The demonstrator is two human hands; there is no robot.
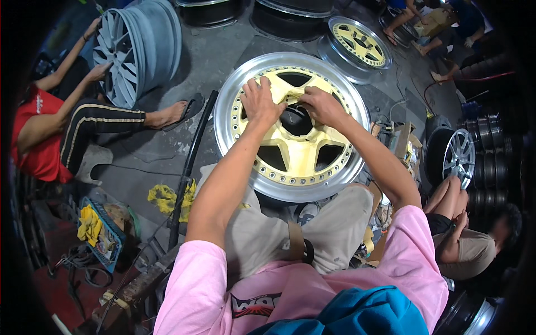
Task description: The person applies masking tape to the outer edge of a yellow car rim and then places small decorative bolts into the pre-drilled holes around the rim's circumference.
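the wheel [292, 127] lies flat on the floor [167, 151] before the knees, face up for reach. left hand [261, 101] presses a gold spoke, fingers spread; right hand [319, 104] pinches something small beside the hub.

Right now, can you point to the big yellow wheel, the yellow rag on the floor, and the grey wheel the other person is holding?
yellow wheel [312, 159]: head view, on a yellow spoke at lower right.
yellow rag [164, 198]: head view, on the middle of the crumpled cloth.
grey wheel [120, 58]: head view, on its spoked face.
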